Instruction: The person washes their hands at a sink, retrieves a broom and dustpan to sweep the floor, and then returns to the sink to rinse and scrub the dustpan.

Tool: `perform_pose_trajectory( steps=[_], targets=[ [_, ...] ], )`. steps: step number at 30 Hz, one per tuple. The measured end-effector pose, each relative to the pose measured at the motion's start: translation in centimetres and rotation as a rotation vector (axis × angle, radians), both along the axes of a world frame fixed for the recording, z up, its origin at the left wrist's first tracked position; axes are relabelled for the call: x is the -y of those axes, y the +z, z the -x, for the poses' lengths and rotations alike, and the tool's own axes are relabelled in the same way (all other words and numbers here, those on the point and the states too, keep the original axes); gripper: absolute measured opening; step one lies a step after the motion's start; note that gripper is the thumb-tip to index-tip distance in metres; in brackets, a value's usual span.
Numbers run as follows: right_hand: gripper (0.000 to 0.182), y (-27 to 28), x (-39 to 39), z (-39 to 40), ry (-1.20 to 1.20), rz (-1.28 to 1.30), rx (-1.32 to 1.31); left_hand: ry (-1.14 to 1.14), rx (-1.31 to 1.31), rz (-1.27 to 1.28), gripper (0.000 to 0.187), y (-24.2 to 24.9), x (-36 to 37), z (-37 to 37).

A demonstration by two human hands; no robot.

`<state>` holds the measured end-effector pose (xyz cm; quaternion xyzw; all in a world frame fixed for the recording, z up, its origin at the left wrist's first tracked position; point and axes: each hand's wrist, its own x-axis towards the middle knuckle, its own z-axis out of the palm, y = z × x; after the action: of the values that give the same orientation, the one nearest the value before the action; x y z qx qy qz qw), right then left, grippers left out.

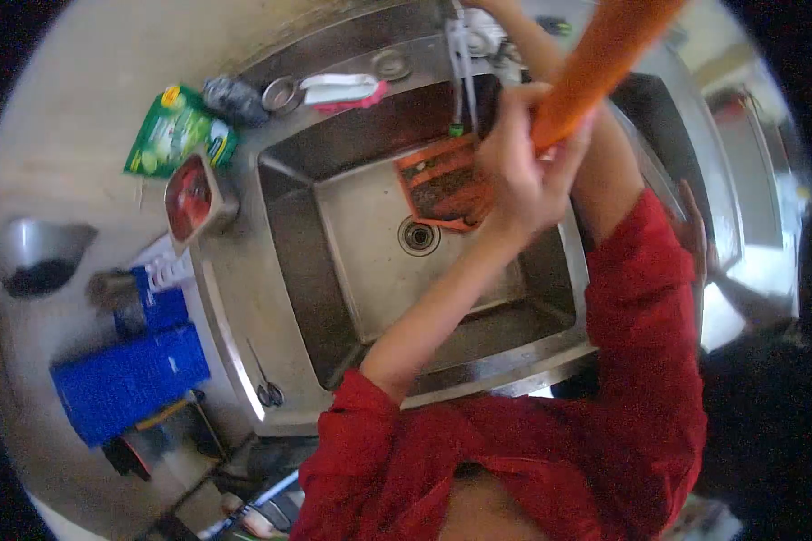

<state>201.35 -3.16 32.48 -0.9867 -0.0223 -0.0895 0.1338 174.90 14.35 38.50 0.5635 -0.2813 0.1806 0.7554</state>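
My left hand (521, 176) is raised over the sink (356, 261), its fingers wrapped round the end of a thick, smooth orange carrot (595, 77). The carrot slants up towards the camera and runs out of the top of the view. Stretched past it, my right arm reaches to the back of the sink. My right hand (489, 5) is near the tap (460, 54) at the top edge, mostly cut off, with its fingers hidden. An orange and dark flat thing (447, 185) lies in the basin beside the drain (419, 236); I cannot make out its kind.
On the left ledge are a green pouch (180, 131), a metal container (192, 200) with something red inside, and scissors (269, 392). A white and pink item (343, 90) and small metal bowl (281, 95) stand behind the basin. Farther left are a steel bowl (38, 252) and blue box (131, 379).
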Motion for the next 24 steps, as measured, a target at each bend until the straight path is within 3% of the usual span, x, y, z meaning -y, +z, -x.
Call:
perform_pose_trajectory(
  steps=[4,11,18,20,22,23,24],
  targets=[
    [0.045,-0.9,-1.1,-0.9,0.014,-0.071,-0.011,0.087,0.064,-0.002,0.028,0.0,-0.4,0.3],
    [0.047,0.2,-1.1,0.3,0.044,-0.404,0.055,-0.042,0.15,0.029,0.028,-0.5,-1.6,2.3],
    [0.05,7.0,-4.0,7.3,0.285,-1.005,0.177,-0.071,0.133,0.032,0.032,-0.4,-3.2,2.7],
    [0.05,10.4,-6.4,11.1,0.345,-1.073,0.194,-0.078,0.117,0.056,0.032,-0.4,-3.3,2.5],
    [0.06,15.0,-10.6,17.2,1.166,-1.296,-0.029,-0.09,0.103,0.075,0.032,-0.5,-3.0,2.2],
    [0.049,13.5,-10.4,19.1,1.046,-1.574,0.531,-0.043,0.118,0.109,0.032,-0.4,-2.8,2.2],
    [0.048,15.1,-11.5,21.0,1.139,-1.484,0.387,0.003,0.135,0.144,0.031,-0.4,-2.7,2.3]
  ],
)
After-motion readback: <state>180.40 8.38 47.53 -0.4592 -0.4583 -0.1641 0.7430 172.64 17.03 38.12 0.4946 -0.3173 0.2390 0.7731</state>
